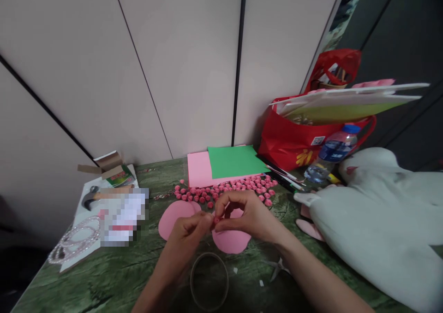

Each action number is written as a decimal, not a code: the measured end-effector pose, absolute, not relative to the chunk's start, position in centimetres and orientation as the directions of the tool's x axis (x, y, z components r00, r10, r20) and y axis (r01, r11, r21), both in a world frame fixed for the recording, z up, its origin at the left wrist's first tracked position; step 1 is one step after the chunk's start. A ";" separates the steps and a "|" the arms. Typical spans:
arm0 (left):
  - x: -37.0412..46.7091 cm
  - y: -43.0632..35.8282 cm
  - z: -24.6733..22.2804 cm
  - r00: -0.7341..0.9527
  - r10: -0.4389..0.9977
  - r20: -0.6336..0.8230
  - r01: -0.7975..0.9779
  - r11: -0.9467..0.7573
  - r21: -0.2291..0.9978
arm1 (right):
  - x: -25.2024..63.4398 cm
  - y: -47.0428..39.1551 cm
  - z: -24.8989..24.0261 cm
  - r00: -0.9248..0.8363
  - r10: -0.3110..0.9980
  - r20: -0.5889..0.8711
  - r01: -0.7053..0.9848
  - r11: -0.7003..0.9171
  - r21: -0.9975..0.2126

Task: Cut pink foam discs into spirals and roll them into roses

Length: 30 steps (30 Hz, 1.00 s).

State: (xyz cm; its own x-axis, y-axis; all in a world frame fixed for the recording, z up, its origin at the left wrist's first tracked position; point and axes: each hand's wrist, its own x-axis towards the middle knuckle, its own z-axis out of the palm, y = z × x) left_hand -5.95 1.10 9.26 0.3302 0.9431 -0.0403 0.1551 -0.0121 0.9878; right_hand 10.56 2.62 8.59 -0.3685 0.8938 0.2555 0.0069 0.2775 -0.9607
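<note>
Between the fingertips of both hands is a small rolled pink paper rose [217, 220]. My left hand [192, 230] pinches it from the left, and my right hand [242, 214] grips it from the right with thumb and fingers. Under the right hand lies a round pink paper piece [232, 243]; another pink paper circle [171, 217] is beside the left hand. Just beyond the hands, many similar pink paper roses [197, 194] are spread in a cluster. A clear tape roll [209, 281] rests in front of the wrists, and scissors [278, 269] are partly hidden by my right forearm.
Green and pink paper sheets [237, 161] lie against the wall. A hammer [92, 197] and bead strands [78, 241] sit on a white board at left. At right are a red bag [287, 140], a water bottle [330, 154] and a large pale plush toy [370, 221].
</note>
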 end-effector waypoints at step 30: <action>-5.4 0.7 9.6 0.201 0.978 -0.047 -0.460 0.136 0.878 | 9.6 1.9 8.9 -0.309 0.940 0.142 -0.116 0.111 -0.987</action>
State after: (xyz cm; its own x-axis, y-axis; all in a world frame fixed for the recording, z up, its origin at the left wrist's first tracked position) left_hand -5.39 0.68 9.58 0.2012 0.9784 -0.0466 -0.4596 0.1363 0.8776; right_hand 9.59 1.91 8.91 -0.3089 0.9405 0.1417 -0.1163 0.1105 -0.9871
